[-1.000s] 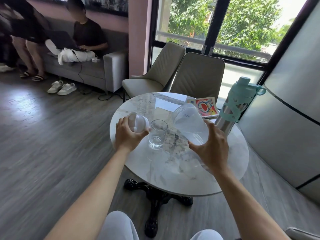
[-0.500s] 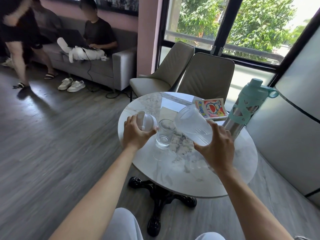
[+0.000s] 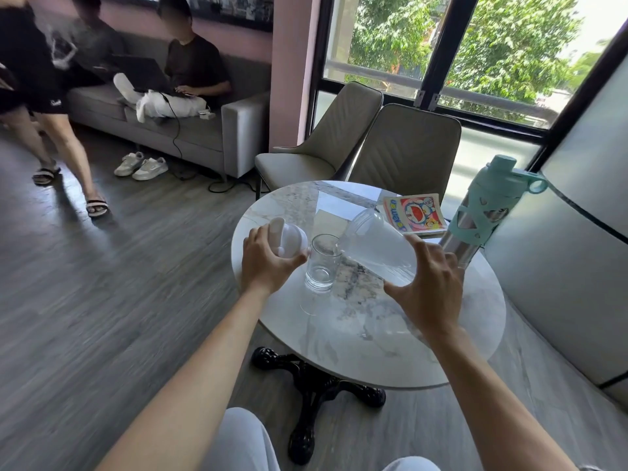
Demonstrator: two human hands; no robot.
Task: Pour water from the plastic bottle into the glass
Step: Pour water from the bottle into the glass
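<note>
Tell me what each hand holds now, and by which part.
The right hand holds the tilted plastic bottle by its base end. The left hand grips a white cap around its side.

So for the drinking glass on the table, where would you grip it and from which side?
Take the glass around its lower wall, coming from the near side. It stands upright with straight sides. The left hand with the white cap crowds its left, and the tilted plastic bottle in the right hand hangs over its rim, so the top is blocked.
</note>
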